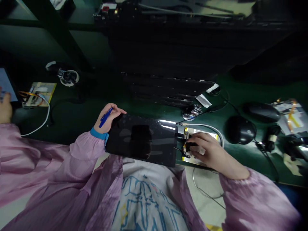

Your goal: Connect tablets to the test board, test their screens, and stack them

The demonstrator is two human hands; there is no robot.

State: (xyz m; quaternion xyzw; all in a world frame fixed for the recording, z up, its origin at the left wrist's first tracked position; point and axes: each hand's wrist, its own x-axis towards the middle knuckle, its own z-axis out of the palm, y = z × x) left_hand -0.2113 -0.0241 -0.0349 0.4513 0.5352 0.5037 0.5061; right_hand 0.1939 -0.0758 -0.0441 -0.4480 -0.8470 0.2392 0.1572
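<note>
A black tablet-like screen panel point(144, 139) lies at the near edge of the green bench, just in front of me. My left hand point(108, 118) grips its upper left corner and also holds a blue pen point(105, 117) between the fingers. My right hand point(208, 149) is closed at the panel's right edge, its fingertips pressing on a small black connector over a yellow and white circuit board point(201, 133). A white cable point(211, 127) curves around that board.
Two black rounded devices point(240, 130) point(262, 111) sit to the right, with cables and boards point(292, 116) beyond. A dark stack of trays point(166, 88) stands behind the panel. Another board point(39, 94) and tape roll point(68, 77) lie far left, beside another person's hand point(5, 109).
</note>
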